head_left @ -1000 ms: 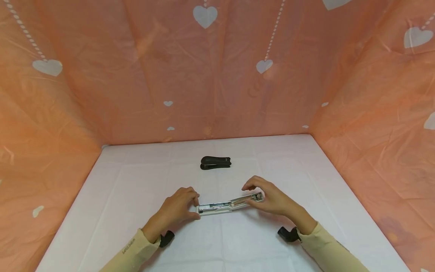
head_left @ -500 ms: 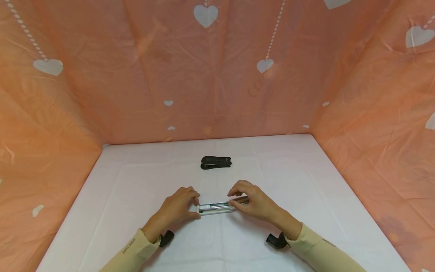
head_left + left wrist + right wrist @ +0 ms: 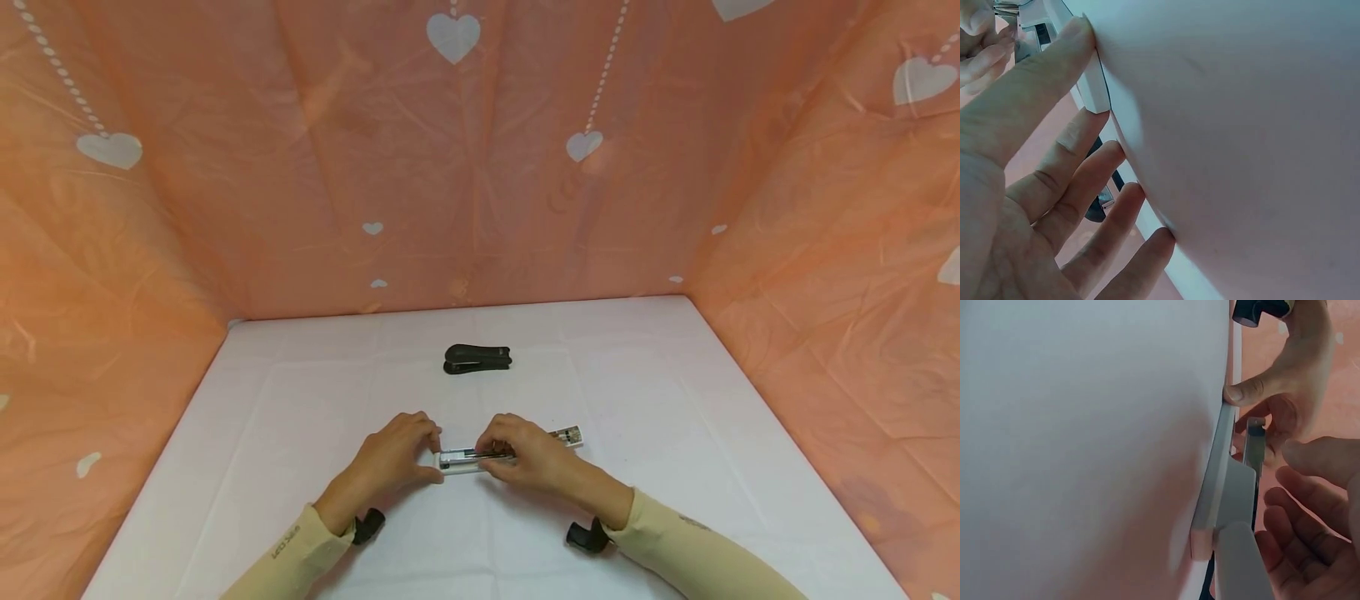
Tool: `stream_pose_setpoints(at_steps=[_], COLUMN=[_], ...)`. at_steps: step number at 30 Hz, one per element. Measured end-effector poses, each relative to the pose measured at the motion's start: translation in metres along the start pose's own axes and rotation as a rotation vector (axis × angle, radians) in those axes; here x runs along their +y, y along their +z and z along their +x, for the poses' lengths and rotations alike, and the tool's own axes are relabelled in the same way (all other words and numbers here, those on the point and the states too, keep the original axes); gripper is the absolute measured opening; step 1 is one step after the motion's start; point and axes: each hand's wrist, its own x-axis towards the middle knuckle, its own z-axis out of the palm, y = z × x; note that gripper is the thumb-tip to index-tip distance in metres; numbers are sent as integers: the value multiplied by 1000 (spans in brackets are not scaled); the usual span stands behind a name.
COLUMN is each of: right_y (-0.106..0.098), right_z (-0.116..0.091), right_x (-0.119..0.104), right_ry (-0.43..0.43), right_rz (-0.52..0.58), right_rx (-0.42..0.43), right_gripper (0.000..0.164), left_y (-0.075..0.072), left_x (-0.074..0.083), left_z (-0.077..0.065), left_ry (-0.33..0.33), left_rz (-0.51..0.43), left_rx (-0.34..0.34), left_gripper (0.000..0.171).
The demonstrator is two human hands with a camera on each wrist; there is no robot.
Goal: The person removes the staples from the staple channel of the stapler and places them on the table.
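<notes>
A white stapler (image 3: pixel 461 468) lies unfolded on the table, its metal magazine showing and its top cover (image 3: pixel 572 436) laid back to the right. My left hand (image 3: pixel 393 452) holds the left end of the stapler's base between thumb and fingers; in the left wrist view the thumb presses the white end (image 3: pixel 1094 84). My right hand (image 3: pixel 525 452) hovers over the stapler's middle, hiding the hinge, with fingertips right at the magazine. In the right wrist view, its bent thumb and fingers stand apart beside the metal magazine (image 3: pixel 1254 447), and nothing shows between them.
A black stapler (image 3: pixel 477 359) lies farther back on the white table (image 3: pixel 360 367). Orange cloth (image 3: pixel 480 192) with white hearts surrounds the table at the back and both sides. A black wrist camera (image 3: pixel 588 537) sits under my right wrist, close above the tabletop.
My right hand has moved left along the stapler, from the laid-back cover to the magazine, and the cover's end shows again behind it. The left hand and both staplers have stayed in place.
</notes>
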Motion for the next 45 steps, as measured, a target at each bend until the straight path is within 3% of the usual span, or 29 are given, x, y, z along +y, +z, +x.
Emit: stream_pose_setpoints(at_steps=[7, 20, 38, 45], right_y=[5, 11, 12, 13], right_z=[7, 13, 13, 11], right_x=[-1, 1, 0, 1], right_ry=[37, 68, 75, 98], right_rz=[-37, -61, -30, 28], right_rx=[-61, -98, -62, -27], right_gripper=[13, 11, 15, 12], left_y=[0, 0, 2, 3], left_x=[1, 1, -1, -1], left_z=[2, -1, 1, 1], left_ry=[-12, -14, -11, -7], left_rz=[-1, -29, -24, -24], left_rx=[-15, -20, -10, -12], left_gripper=[39, 40, 40, 40])
